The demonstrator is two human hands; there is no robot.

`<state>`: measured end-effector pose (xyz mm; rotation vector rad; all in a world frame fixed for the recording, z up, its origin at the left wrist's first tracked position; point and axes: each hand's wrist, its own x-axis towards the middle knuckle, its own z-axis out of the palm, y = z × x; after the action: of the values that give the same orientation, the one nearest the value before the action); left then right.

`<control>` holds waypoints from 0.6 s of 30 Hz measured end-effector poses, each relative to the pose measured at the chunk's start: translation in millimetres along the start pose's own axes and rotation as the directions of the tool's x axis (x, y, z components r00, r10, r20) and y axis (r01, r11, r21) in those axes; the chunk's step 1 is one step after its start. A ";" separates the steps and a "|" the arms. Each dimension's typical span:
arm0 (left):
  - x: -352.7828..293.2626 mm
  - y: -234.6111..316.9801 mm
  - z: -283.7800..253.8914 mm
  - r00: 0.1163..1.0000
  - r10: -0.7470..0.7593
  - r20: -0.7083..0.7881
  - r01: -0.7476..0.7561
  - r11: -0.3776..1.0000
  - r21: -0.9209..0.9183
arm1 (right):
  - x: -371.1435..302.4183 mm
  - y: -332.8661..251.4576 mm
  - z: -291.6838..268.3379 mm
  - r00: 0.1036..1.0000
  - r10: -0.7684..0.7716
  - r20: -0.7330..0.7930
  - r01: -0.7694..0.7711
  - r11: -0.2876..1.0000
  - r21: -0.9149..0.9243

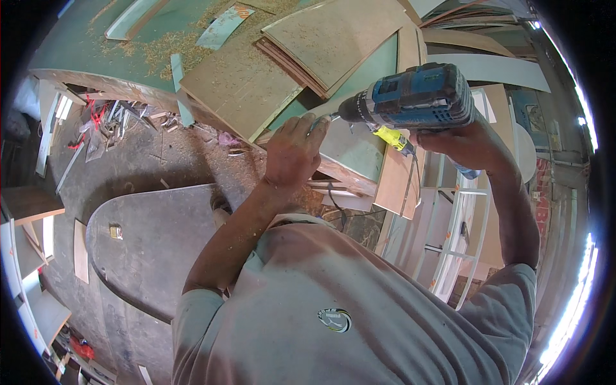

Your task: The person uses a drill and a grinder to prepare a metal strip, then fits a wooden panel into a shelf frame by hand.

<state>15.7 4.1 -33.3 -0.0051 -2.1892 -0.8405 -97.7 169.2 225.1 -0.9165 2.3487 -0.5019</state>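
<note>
My right hand (452,138) is wrapped round the grip of a blue and black cordless drill (414,99), held level with its chuck pointing left. In front of the chuck, my left hand (292,151) has its fingers drawn together at the tip of the drill bit (335,115). Something small and thin shows at those fingertips, too small to name. Below both hands is a green-topped workbench (359,151). Flat brown wooden panels (240,86) lie on it, some of them stacked.
A yellow-green corded power tool (393,139) rests at the bench's right side. Wood shavings (160,61) cover the bench's far left. Scrap strips (122,119) are piled under it. On the floor lies a grey rounded board (154,237). A white frame (449,247) stands at right.
</note>
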 end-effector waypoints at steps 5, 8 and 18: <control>2.3 -4.3 0.7 0.999 0.030 -0.039 -0.029 0.999 0.017 | 6.1 -0.6 -4.5 0.999 0.039 0.029 -0.042 0.994 0.103; 9.6 -6.8 0.9 0.996 0.033 -0.083 -0.032 0.999 0.014 | 7.6 18.2 -7.2 1.000 0.000 0.031 -0.007 0.975 0.220; 9.1 9.6 8.5 0.998 0.002 -0.068 0.000 0.999 0.038 | -40.3 103.4 14.5 0.924 0.094 -0.372 0.168 0.772 0.613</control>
<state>6.2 14.1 -25.9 0.0404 -2.1407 -0.7873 -115.4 267.6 174.7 -0.5627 2.2141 -1.5091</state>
